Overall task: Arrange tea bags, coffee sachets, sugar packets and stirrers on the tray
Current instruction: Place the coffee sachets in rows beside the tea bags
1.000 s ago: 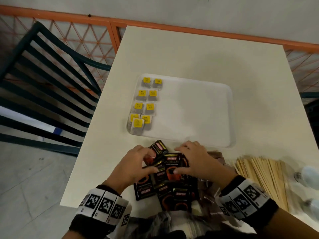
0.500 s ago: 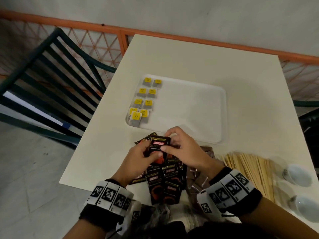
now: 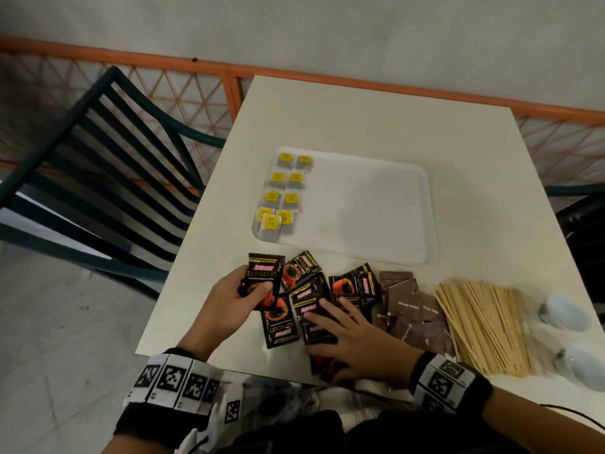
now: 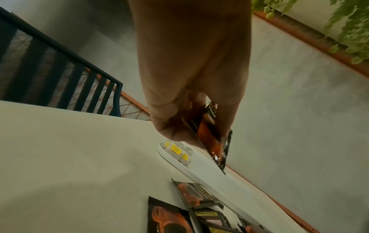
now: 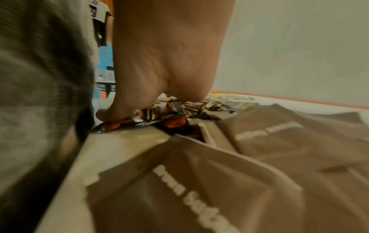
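A white tray (image 3: 376, 204) lies on the table with several yellow-tagged tea bags (image 3: 284, 191) in two columns along its left edge. Black coffee sachets (image 3: 306, 273) lie in a loose pile on the table in front of the tray. My left hand (image 3: 242, 299) grips one black coffee sachet (image 3: 262, 278) upright above the pile's left side; the left wrist view shows that sachet (image 4: 211, 135) pinched between thumb and fingers. My right hand (image 3: 347, 326) lies flat with spread fingers on the sachets. Brown sugar packets (image 3: 412, 309) and wooden stirrers (image 3: 481, 322) lie to the right.
A dark slatted chair (image 3: 98, 178) stands left of the table. Two pale rounded objects (image 3: 563, 312) sit by the right edge. An orange railing (image 3: 327, 73) runs behind the table. Most of the tray's surface is bare.
Both hands held one sachet together half a second ago. Now the left hand alone holds it, shifted left, and the right hand has dropped flat onto the pile.
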Available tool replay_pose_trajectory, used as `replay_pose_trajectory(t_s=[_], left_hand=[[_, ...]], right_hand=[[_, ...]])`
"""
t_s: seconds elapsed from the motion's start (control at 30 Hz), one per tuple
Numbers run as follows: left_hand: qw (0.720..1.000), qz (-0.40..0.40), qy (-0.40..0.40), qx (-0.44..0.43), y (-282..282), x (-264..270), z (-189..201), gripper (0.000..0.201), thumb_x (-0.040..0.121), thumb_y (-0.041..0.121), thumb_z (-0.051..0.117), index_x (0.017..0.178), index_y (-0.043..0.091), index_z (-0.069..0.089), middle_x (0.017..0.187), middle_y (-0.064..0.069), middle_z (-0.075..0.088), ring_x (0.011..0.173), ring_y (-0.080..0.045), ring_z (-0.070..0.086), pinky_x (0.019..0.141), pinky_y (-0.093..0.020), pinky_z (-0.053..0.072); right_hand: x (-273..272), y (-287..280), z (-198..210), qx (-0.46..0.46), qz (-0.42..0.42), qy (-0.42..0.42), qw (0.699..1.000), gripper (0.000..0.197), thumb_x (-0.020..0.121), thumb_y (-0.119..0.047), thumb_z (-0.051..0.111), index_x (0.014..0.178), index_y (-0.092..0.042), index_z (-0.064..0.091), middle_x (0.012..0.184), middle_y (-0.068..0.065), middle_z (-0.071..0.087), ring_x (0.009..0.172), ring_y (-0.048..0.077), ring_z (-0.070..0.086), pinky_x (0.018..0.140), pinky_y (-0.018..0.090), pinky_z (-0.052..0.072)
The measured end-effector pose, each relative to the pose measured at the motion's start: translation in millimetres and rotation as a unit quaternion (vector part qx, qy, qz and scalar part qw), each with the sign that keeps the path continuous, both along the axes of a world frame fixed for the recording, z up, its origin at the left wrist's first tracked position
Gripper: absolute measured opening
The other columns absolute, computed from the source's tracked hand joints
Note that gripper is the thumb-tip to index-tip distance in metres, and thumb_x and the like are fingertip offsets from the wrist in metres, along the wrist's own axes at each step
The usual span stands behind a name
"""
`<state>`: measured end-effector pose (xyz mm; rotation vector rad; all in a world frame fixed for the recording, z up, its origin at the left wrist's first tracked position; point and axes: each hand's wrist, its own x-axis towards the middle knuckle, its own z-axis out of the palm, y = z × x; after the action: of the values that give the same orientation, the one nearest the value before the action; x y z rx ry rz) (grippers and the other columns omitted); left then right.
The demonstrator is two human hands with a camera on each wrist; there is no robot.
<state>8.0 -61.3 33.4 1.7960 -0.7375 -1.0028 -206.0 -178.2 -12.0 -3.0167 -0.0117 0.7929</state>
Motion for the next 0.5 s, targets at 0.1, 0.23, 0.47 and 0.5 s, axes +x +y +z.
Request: replay_pose_trajectory(t_s=[0.1,0.23,0.47,0.5], left_hand=[[0.999,-0.031,0.005,0.007,-0.6,4.9,-1.7,0.022,0.088,0.014,0.060,0.105,0.029,0.063,0.101,0.004,0.071,0.092,-0.008,0.067,0.084,-0.030,0.054],[0.994,-0.103,0.001,0.042,-10.8,4.8,-4.5,0.023,0.088,0.016,0.061,0.104,0.032,0.059,0.104,0.005,0.069,0.097,-0.011,0.064,0.092,-0.039,0.051],[0.989,-0.142,0.011,0.050,-28.2,3.3,-1.5,0.023,0.087,0.015,0.060,0.095,0.036,0.060,0.098,0.006,0.070,0.090,-0.010,0.066,0.082,-0.027,0.054],[0.991,-0.126,0.019,0.049,-30.1,3.9,0.0,0.022,0.087,0.012,0.059,0.092,0.033,0.062,0.095,0.004,0.071,0.088,-0.013,0.067,0.081,-0.028,0.054]], right_hand=[[3.6,-10.8,5.3,-0.017,-0.070,0.010,0.997,0.075,0.064,-0.081,0.040,0.131,-0.046,0.039,0.144,0.013,0.037,0.129,0.038,0.042,0.099,0.056,0.029],[10.0,-16.5,7.1,-0.028,-0.105,0.014,0.994,0.077,0.057,-0.080,0.053,0.123,-0.041,0.045,0.129,0.015,0.056,0.121,0.034,0.054,0.097,0.051,0.036],[23.6,-8.6,12.3,-0.005,-0.087,-0.110,0.990,0.067,0.057,-0.052,0.078,0.112,-0.032,0.046,0.098,0.004,0.062,0.087,0.019,0.063,0.080,0.039,0.054],[24.6,-7.9,12.6,0.001,-0.089,-0.131,0.987,0.065,0.060,-0.046,0.079,0.113,-0.030,0.046,0.097,0.004,0.061,0.085,0.018,0.062,0.078,0.037,0.054]])
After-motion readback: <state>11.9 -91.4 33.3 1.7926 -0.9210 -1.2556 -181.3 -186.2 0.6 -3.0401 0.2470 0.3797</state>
